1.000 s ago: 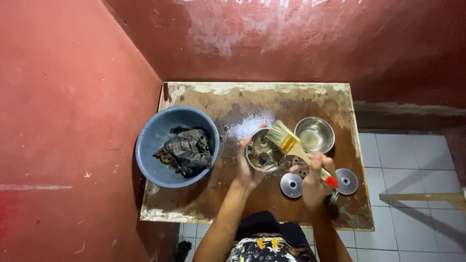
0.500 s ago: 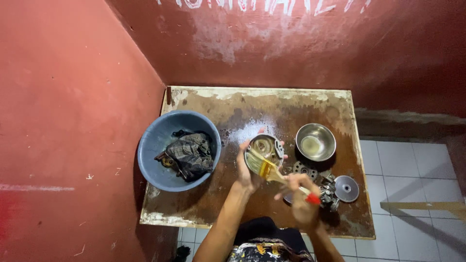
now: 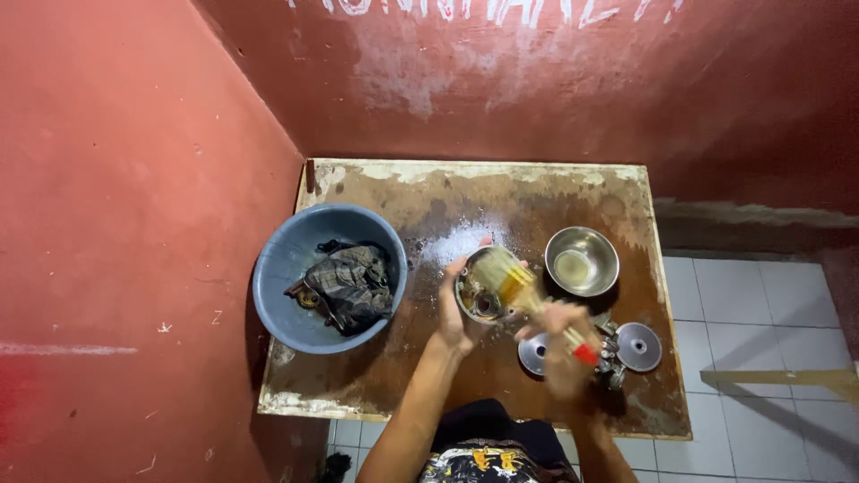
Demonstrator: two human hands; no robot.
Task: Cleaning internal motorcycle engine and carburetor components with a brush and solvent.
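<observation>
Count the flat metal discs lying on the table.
2: one disc near the table's right edge, another disc left of it, partly covered by the right hand. More may be hidden beneath that hand.

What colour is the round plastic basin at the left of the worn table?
Blue, seen best in the head view: the round plastic basin holds a dark crumpled cloth.

White painted lettering [image 3: 488, 11] across top of red back wall, partly cut off; no pkgs/screens.

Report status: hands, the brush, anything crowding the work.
Left hand grips round metal part. Right hand holds paintbrush, bristles on the part. Steel bowl and two metal discs lie close by.
</observation>
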